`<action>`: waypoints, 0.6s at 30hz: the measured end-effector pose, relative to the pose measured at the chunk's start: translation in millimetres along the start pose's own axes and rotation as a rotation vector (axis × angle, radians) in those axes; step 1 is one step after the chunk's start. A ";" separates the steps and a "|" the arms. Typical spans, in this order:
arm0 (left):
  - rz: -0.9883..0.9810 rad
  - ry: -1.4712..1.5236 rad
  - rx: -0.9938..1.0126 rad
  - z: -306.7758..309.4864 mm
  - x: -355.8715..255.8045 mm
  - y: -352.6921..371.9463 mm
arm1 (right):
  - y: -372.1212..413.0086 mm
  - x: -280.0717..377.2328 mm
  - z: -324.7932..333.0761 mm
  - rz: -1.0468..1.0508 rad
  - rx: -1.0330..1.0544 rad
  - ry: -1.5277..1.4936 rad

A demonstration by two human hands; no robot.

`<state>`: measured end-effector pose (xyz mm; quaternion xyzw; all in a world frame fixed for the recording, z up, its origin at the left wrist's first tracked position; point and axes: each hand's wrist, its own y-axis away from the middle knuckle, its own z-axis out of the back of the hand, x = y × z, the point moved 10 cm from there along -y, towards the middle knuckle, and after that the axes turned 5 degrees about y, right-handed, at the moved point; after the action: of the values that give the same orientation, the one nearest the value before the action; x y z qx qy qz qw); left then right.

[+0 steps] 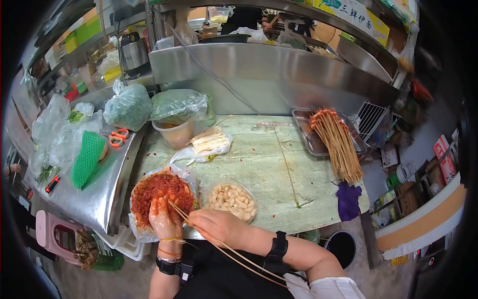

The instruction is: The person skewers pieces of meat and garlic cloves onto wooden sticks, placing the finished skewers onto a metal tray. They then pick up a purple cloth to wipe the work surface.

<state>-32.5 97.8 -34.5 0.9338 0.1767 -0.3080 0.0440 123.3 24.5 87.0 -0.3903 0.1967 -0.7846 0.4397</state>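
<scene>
My left hand (165, 222), in a clear plastic glove with a band at the wrist, is at the near edge of a bowl of red chili-coated food (157, 192). Its fingers are closed on a piece of the red-coated food. My right hand (219, 225) is bare and closed round long thin wooden skewers (249, 259), whose tips reach toward my left fingers. Just beyond my right hand stands a clear bowl of pale, whitish pieces (232, 200). Several loose skewers lie on a plastic bag (211, 141) behind the bowls.
A metal tray (312, 141) holds many filled skewers (337, 142) at the right. A purple cloth (348, 201) hangs at the right table edge. Orange scissors (118, 138), green netting (87, 160) and a white tub (175, 133) are at the left. A black bucket stands below right.
</scene>
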 end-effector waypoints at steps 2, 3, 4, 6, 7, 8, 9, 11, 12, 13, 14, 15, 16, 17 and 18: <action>0.015 -0.026 -0.007 0.2 -0.2 1.1 | -0.2 -0.4 -0.1 -0.001 -0.048 -0.012; 0.037 -0.051 -0.014 0.6 1.4 1.7 | -1.2 -0.9 -1.9 0.000 -0.050 -0.014; 0.036 -0.053 -0.012 -0.5 1.1 1.9 | -2.7 -2.6 -4.1 -0.010 -0.049 -0.011; 0.044 -0.050 -0.011 -3.1 2.0 2.3 | -6.0 -5.5 -8.3 -0.018 -0.051 -0.007; 0.048 -0.047 -0.011 -4.1 2.1 2.5 | -7.7 -9.8 -10.9 -0.046 -0.050 -0.027; 0.045 -0.047 -0.009 -3.0 2.2 2.2 | -9.0 -14.2 -13.2 -0.074 -0.047 -0.047; 0.060 -0.056 0.040 -4.2 4.8 2.0 | -9.3 -16.3 -15.3 -0.072 -0.048 -0.047; 0.070 -0.067 0.086 -9.3 7.3 3.0 | -7.1 -36.1 -26.0 -0.246 0.021 -0.079; 0.060 -0.045 0.069 -11.5 6.9 3.4 | -6.2 -35.9 -22.8 -0.236 0.024 -0.087; 0.040 -0.023 0.045 -9.4 2.1 2.9 | -4.1 -32.4 -12.9 -0.190 0.009 -0.130; 0.014 0.007 0.005 3.6 1.6 -3.0 | -2.7 -27.5 -4.1 -0.140 -0.001 -0.180; -0.017 0.008 -0.043 4.9 -5.3 -3.2 | -1.3 -18.7 5.3 -0.118 0.016 -0.197; -0.044 -0.014 -0.057 6.4 -10.4 -5.7 | 2.4 -4.6 11.0 -0.104 0.108 -0.162; -0.065 -0.035 -0.067 8.8 -13.6 -8.8 | 7.9 2.9 12.9 -0.092 0.195 -0.121; -0.078 -0.031 -0.073 12.8 -15.0 -11.7 | 13.5 3.4 16.6 -0.080 0.203 -0.125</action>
<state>-55.1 101.7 -35.7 0.9190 0.2235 -0.3173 0.0687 142.5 14.9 89.9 -0.3995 0.0729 -0.7915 0.4568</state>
